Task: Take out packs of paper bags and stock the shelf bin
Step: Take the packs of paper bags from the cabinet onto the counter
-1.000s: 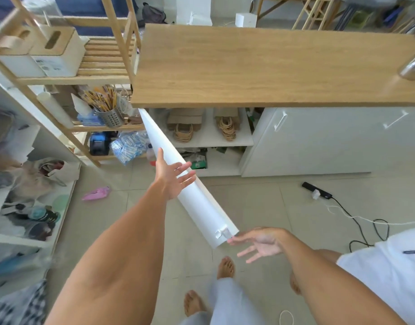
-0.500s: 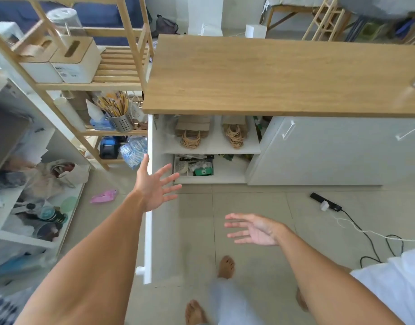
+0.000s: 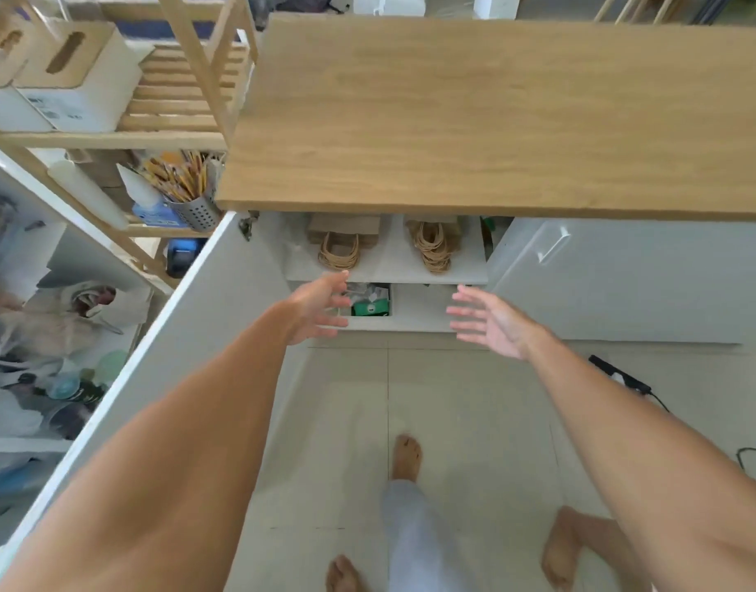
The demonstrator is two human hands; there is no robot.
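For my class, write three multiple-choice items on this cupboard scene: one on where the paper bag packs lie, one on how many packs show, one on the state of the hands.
1. Where do the paper bag packs lie?
A. on the wooden counter
B. on the cupboard's upper shelf
C. on the floor

2. How many packs show?
A. two
B. four
C. none

3. What state are the hands in?
A. both gripping a pack
B. one on the door handle
C. both open, holding nothing

Answers:
1 B: the left pack and the right pack rest on the upper shelf under the wooden counter.
2 A: only those two bundles show.
3 C: the left hand and the right hand have spread fingers, short of the shelf.
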